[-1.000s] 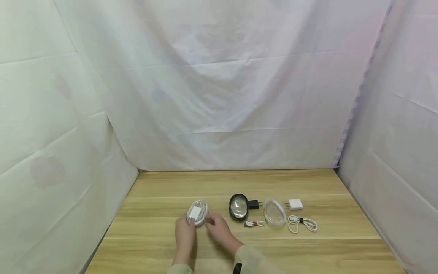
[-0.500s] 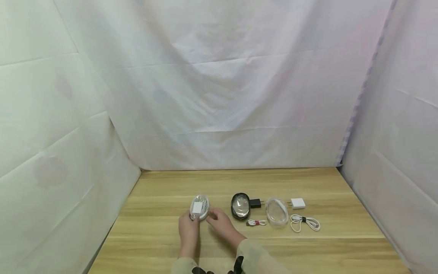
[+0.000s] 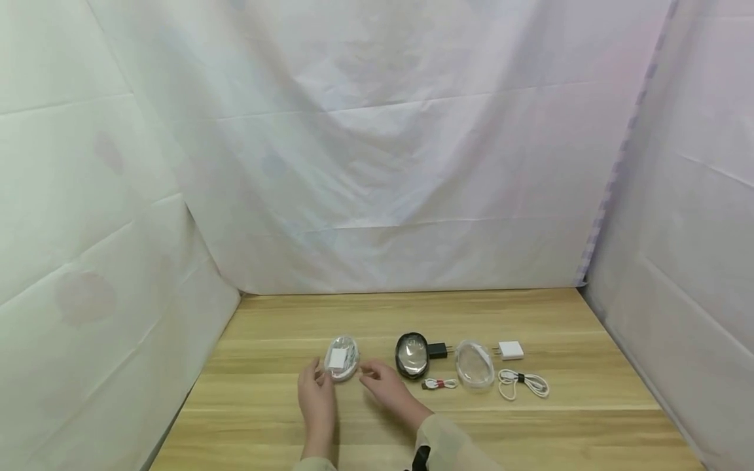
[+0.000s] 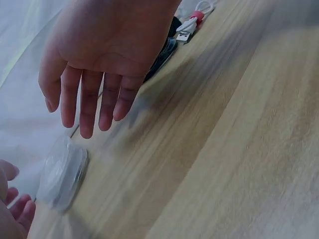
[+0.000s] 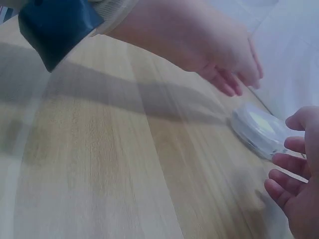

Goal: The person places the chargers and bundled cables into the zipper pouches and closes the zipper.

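Note:
A clear oval case with a white rim (image 3: 343, 359) lies on the wooden table, with a white charger block (image 3: 338, 358) and coiled white cable visible in it. My left hand (image 3: 316, 396) is at its near left side, fingers loosely bent and holding nothing. On the near right side, my right hand (image 3: 385, 387) stands a little apart from the case; the left wrist view shows its fingers (image 4: 86, 107) extended downward. Both hands flank the case (image 5: 259, 129) in the right wrist view.
To the right lie a black-rimmed oval case (image 3: 412, 356), a black charger (image 3: 438, 350), a red-tied white cable (image 3: 440, 384), a second clear case (image 3: 474, 386), a white charger (image 3: 510, 350) and a black-tied white cable (image 3: 524, 381). White cloth (image 3: 377, 261) walls the table.
The case with the white charger was held between both hands; now it rests on the table, released. My left hand has drawn back left, the right hand slightly right.

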{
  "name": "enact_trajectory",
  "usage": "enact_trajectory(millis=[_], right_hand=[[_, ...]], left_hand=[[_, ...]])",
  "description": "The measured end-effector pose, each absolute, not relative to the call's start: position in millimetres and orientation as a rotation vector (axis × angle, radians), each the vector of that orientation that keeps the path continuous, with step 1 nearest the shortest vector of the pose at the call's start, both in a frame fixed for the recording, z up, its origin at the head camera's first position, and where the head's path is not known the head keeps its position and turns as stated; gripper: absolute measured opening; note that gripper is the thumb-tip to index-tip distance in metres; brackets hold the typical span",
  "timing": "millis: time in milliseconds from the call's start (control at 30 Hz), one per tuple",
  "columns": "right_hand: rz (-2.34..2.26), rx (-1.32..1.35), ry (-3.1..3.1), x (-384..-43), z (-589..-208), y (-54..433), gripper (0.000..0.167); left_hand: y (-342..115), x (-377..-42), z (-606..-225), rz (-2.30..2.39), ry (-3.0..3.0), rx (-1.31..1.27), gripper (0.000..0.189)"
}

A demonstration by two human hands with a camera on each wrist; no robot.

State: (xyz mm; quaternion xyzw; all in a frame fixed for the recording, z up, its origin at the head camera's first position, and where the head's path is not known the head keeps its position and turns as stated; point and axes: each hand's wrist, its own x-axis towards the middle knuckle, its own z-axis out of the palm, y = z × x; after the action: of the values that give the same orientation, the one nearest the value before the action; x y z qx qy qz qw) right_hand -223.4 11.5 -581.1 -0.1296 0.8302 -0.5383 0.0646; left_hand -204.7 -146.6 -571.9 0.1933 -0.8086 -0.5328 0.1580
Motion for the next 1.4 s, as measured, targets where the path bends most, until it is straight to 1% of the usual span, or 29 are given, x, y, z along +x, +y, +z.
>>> enact_trajectory(millis=[167, 300, 567, 667, 900, 1033, 1200, 1400], right_hand=[[-1.632, -0.369, 2.493, -215, -573, 26, 0.032], [-1.643, -0.338, 2.489, -210, -566, 40, 0.034], [-1.708, -0.259, 2.493, -206, -556, 72, 0.035], [-1.714, -0.237, 2.515, -205, -554, 83, 0.032], [-1.755, -0.020, 2.600, -202, -550, 110, 0.028], [-1.795, 0.105, 2.629, -205, -549, 118, 0.027], [-1.863, 0.228, 2.535, -214, -551, 121, 0.032], [-1.784, 0.169, 2.536, -219, -549, 115, 0.040]], left_hand=[[-130, -202, -562, -1.573, -2.246, 0.465, 0.033], [-114, -203, -561, -1.630, -2.230, 0.432, 0.032], [-81, -200, -559, -1.806, -2.241, 0.405, 0.041], [-72, -200, -558, -1.821, -2.268, 0.362, 0.039], [-51, -203, -560, -1.880, -2.337, 0.281, 0.036], [-38, -206, -562, -1.880, -2.362, 0.247, 0.035], [-24, -205, -570, -1.894, -2.346, 0.334, 0.037], [-14, -202, -576, -1.825, -2.349, 0.329, 0.034]])
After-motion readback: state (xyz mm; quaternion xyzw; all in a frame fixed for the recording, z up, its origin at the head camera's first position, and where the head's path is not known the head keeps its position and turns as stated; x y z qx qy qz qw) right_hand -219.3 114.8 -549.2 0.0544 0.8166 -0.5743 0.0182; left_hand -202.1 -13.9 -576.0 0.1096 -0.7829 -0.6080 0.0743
